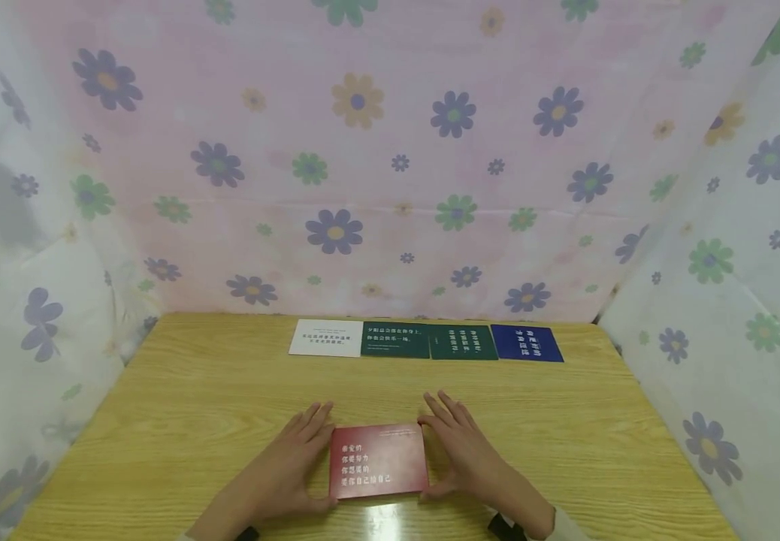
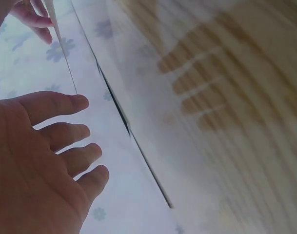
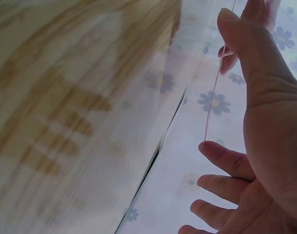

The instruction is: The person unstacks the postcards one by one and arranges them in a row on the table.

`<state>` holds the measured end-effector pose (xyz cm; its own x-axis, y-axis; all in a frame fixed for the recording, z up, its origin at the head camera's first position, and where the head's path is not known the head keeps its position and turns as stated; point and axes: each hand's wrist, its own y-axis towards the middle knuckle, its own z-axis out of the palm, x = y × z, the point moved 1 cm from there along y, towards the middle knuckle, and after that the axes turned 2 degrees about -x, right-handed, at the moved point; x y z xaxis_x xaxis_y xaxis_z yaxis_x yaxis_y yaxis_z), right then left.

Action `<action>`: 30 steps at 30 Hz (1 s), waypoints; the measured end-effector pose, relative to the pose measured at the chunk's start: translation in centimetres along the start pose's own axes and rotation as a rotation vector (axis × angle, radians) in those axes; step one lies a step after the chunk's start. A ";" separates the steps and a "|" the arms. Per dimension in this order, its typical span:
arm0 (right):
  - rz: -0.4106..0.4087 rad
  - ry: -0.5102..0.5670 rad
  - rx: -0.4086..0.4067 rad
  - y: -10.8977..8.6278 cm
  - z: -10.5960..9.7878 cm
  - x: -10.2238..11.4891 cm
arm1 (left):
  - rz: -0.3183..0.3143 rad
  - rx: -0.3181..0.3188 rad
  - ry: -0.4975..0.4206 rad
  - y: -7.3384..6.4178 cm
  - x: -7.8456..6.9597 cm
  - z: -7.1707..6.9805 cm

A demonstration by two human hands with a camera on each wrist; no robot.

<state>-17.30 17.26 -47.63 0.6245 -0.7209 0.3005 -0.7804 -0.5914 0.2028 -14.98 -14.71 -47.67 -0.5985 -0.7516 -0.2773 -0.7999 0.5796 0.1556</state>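
Note:
A red card [image 1: 378, 462] with lines of white writing is held level between the two hands. The left hand [image 1: 288, 469] grips its left side, thumb at the near corner and index finger at the far one. On the opposite side the right hand [image 1: 464, 458] holds the matching corners the same way. Both wrist views show the card edge-on as a thin line, apart from the tabletop; its edge meets the left index fingertip [image 2: 81, 101] and the right index fingertip [image 3: 205, 146]. The other fingers of each hand are spread behind, off the card.
Along the far edge of the wooden table [image 1: 194, 398] lies a row of cards: a white card [image 1: 325, 338], a dark green card [image 1: 395, 340], another green card [image 1: 464, 343] turned sideways and a blue card [image 1: 527, 343]. Flowered cloth [image 1: 390, 188] encloses the back and sides.

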 end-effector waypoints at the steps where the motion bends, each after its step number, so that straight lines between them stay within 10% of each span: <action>1: 0.002 0.001 0.001 -0.1 -0.1 0.0 | 0.004 -0.008 0.006 0.0 0.0 -0.1; 30: 0.100 0.148 0.024 0.7 0.4 1.1 | -0.088 -0.069 0.005 -0.2 1.4 -0.9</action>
<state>-17.11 15.87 -47.55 0.5306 -0.7167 0.4525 -0.8366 -0.5288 0.1433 -15.68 -16.16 -47.22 -0.5258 -0.8003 -0.2880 -0.8504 0.4884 0.1956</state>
